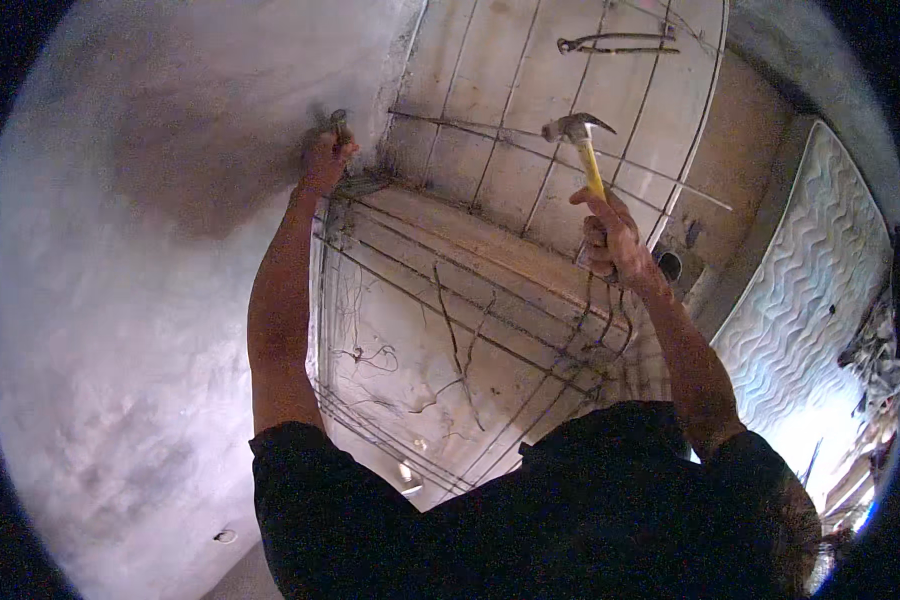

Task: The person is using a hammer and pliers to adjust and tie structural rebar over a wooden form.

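My right hand is closed round the yellow handle of a claw hammer. Its dark metal head is raised, well away from my left hand. My left hand is up against the pale plaster wall, close to the corner where the steel rods end. Its fingers are closed round a short, dark, metallic-looking piece whose kind I cannot make out. Pincers with long dark handles lie on the whitish panel beyond the hammer.
Thin steel rods run in a grid across the panel and along the step below it. Loose wire lies on the lower surface. To the right, a mattress with a wavy pattern leans beside a brownish surface.
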`<state>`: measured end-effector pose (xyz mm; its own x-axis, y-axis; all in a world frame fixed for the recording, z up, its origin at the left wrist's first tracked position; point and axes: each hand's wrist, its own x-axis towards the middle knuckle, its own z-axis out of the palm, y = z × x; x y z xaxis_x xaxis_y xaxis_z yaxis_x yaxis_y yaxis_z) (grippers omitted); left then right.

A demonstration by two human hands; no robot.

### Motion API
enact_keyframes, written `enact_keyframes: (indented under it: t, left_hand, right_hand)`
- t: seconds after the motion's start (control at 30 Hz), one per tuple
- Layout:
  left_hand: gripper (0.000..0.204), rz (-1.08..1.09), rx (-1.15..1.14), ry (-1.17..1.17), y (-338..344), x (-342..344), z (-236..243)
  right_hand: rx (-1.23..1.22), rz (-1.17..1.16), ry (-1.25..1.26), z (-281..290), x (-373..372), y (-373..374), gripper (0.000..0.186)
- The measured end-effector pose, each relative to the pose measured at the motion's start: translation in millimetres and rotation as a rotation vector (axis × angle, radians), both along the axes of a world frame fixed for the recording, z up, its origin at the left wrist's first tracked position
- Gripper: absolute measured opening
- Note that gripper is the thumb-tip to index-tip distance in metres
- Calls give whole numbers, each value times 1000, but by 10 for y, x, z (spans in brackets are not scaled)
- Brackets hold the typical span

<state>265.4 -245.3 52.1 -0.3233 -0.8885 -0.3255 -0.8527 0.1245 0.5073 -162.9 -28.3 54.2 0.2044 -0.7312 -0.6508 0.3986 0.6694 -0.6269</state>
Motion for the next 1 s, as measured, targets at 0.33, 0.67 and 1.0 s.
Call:
enact_keyframes:
  t: [0.33, 0.67, 1.0]
  left_hand:
    - [17, 47, 85, -5, -193, 55, -46]
    - [18, -76, 98, -103, -223, 285, 35]
    - [17, -272, -246, -341, -76, -103, -35]
  right_hand:
    - [33, 43, -40, -176, -7, -7, 38]
    - [-127, 31, 4, -206, 243, -200, 45]
    - [-148, -275, -296, 119, 717, -653, 39]
